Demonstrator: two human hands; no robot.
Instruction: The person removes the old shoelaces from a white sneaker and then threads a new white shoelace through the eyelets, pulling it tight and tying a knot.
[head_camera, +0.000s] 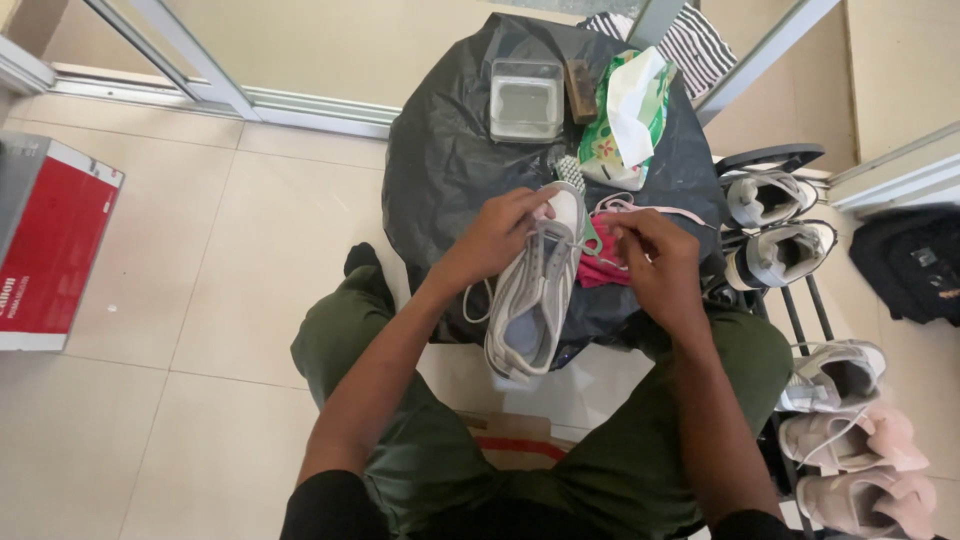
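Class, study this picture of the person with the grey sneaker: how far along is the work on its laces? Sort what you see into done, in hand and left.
Done: a pink lace lies loose on the black plastic sheet.
In hand: the left hand grips the grey sneaker near its toe, and the right hand pinches a white lace.
Left: white lace hangs loose beside the sneaker; the water tub and brush sit unused.

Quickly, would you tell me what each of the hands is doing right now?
Left hand: closed on the grey sneaker near its toe.
Right hand: pinching the sneaker's white lace.
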